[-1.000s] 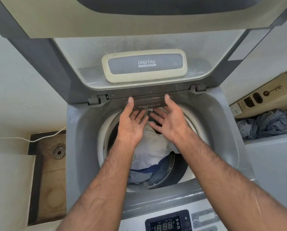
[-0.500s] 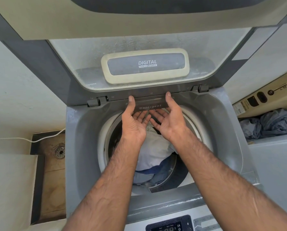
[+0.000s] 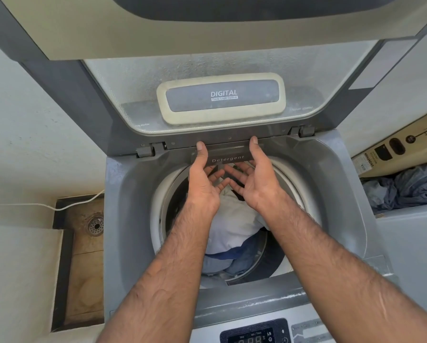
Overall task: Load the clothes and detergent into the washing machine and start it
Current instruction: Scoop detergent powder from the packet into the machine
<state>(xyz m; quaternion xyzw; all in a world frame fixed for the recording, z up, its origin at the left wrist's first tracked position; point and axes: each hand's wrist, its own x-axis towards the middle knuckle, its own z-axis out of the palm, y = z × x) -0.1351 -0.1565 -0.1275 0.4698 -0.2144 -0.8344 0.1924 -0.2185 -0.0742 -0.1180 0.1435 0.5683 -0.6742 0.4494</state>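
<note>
You are looking down into a top-loading washing machine [image 3: 130,219] with its lid [image 3: 133,33] raised and leaning away from you; a badge on the lid's underside reads "DIGITAL". Both of your bare forearms reach from the near edge across the round drum opening [image 3: 158,214] to the far rim. There sits a dark detergent drawer [image 3: 228,157], marked "Detergent" in pale letters.

Your left hand [image 3: 202,186] is at the drawer's left end and your right hand [image 3: 259,186] at its right end. Each thumb tip rests on the drawer's top edge. The fingers of both hands are spread and nearly straight just below the drawer front, palms turned toward each other, not curled around anything. Whether the fingertips touch the drawer's underside cannot be told.

Inside the drum lie the clothes [image 3: 232,226]: a white garment on top, with blue fabric under it toward the near side.

A digital control panel [image 3: 254,334] shows at the near edge. To the left, a white cable [image 3: 59,207] runs past a floor drain [image 3: 95,225]. To the right, a cardboard box [image 3: 400,147] lies beside crumpled blue-grey cloth [image 3: 410,186].
</note>
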